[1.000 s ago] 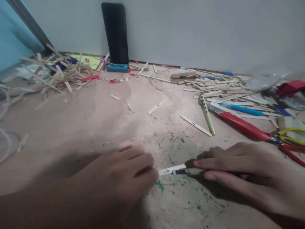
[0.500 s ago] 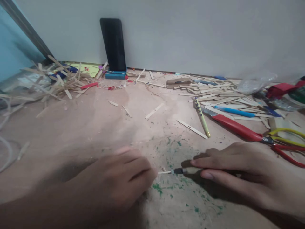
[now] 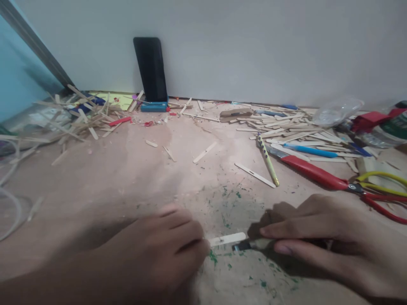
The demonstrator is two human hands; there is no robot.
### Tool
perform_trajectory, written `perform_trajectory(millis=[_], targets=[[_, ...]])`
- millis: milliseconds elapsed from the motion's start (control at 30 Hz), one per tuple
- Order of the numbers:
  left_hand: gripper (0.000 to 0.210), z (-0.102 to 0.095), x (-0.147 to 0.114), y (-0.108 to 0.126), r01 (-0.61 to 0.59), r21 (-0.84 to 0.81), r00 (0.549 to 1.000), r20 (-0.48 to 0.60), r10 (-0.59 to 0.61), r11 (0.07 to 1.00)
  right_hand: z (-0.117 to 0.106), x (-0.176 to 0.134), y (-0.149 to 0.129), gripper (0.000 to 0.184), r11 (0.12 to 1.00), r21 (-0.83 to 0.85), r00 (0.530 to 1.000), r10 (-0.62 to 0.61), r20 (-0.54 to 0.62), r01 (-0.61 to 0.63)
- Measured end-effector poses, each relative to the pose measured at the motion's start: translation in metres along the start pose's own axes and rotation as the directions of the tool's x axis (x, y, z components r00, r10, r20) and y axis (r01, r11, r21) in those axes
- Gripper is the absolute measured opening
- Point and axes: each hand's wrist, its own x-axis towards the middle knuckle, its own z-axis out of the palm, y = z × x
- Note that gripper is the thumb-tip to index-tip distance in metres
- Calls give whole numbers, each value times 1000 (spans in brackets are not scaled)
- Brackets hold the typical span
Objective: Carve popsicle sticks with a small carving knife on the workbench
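The left hand [image 3: 171,250] is closed, its fingers clamped on one end of a flat wooden stick [image 3: 233,238]. The stick's free end extends rightward over the near part of the tabletop [image 3: 127,182]. The right hand [image 3: 321,243] pinches a slim tool [image 3: 243,246] between thumb and fingers. The tool's dark tip lies just beside the stick, on its near side; contact cannot be determined. Green shavings [image 3: 213,257] surround the work area. A slotted stick [image 3: 255,174] and a dotted pencil [image 3: 269,160] lie farther back. A phone [image 3: 150,70] stands at the tabletop's far edge.
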Motion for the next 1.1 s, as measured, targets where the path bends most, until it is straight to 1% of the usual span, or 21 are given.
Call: perform_trajectory(millis=[67, 100, 200, 233, 267, 333, 400, 500, 567, 600, 667, 733, 833, 933, 1000, 1067, 1100], targets=[[20, 1, -1, 1, -3, -20, 1000, -27, 2, 1000, 3, 2, 1, 31, 998, 59, 999, 9, 36, -11], [21, 1, -1, 2, 13, -27, 999, -29, -13, 1000, 5, 3, 2, 31, 998, 60, 999, 15, 45, -18], [21, 4, -1, 5, -68, -49, 997, 46, 70, 997, 14, 7, 4, 37, 1000, -6, 1000, 1, 1, -1], [18, 4, -1, 7, -98, -46, 993, 68, 101, 994, 17, 8, 5, 40, 1000, -15, 1000, -10, -27, 9], [14, 6, 1, 8, -103, -30, 991, 79, 106, 994, 19, 9, 6, 41, 1000, -20, 999, -18, -44, 17], [10, 8, 5, 11, -71, 24, 995, 72, 69, 997, 21, 9, 6, 40, 999, -28, 998, -21, -63, 19], [18, 11, 11, 12, -12, 96, 999, 52, 7, 995, 19, 9, 5, 37, 999, -34, 998, -6, -65, 4], [25, 13, 16, 10, 12, 132, 1000, 26, -15, 991, 12, 10, 3, 37, 1000, -30, 998, 4, -59, -6], [27, 14, 15, 7, 20, 135, 1000, 19, -23, 991, 8, 13, 0, 43, 999, -42, 999, -10, -47, 8], [28, 13, 14, 5, 26, 134, 999, 17, -28, 991, 6, 14, -1, 50, 998, -62, 999, -23, -40, 20], [32, 12, 9, 1, 35, 125, 999, 12, -36, 992, 6, 15, -4, 61, 992, -115, 998, -54, -26, 51], [35, 11, 4, -3, 32, 98, 999, 2, -32, 995, 8, 14, -6, 66, 986, -152, 997, -76, -21, 71], [33, 11, -2, -6, 35, 63, 999, -34, -33, 997, 12, 7, -5, 63, 993, -106, 998, -50, -33, 47], [32, 13, -4, -6, 83, 26, 990, -114, -79, 996, 14, 1, -3, 56, 999, -49, 1000, -7, -22, 6], [37, 14, -3, -6, 114, -28, 983, -141, -117, 993, 14, 0, -2, 54, 997, -71, 1000, 0, -6, 0], [40, 16, 0, -7, 153, -74, 978, -132, -162, 985, 15, 0, -2, 57, 994, -110, 1000, -2, 1, 2], [40, 18, 1, -7, 155, -90, 978, -129, -166, 984, 16, -1, -1, 57, 992, -124, 1000, -7, -11, 5]])
